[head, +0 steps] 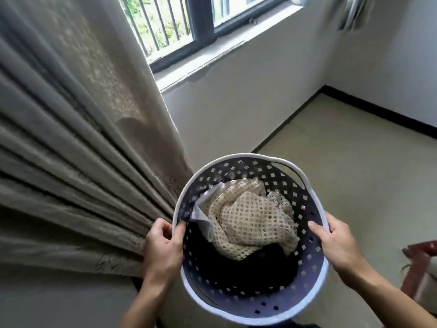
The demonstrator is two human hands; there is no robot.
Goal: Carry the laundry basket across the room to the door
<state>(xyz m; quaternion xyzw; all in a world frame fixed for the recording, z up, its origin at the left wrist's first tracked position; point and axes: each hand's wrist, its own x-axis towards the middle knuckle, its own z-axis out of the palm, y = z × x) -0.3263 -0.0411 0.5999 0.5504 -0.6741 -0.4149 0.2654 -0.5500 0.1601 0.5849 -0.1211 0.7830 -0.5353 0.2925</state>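
Both hands grip the basket (314,197) by its white rim: left hand (163,242) and right hand (335,240) closed on opposite sides, thumbs inside. Basket is held off the floor, just beside the curtain (71,138), holding a mesh cloth (250,216) over dark clothes (236,268)

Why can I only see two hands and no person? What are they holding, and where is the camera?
The camera sits on the person's head and looks down, so you see only their arms. The left hand and the right hand each have a grip on the white rim of a round laundry basket full of little holes. Inside lie a cream netted cloth, a grey cloth and something dark underneath. Beside the basket hangs a big beige curtain, with a window above and bare floor ahead.
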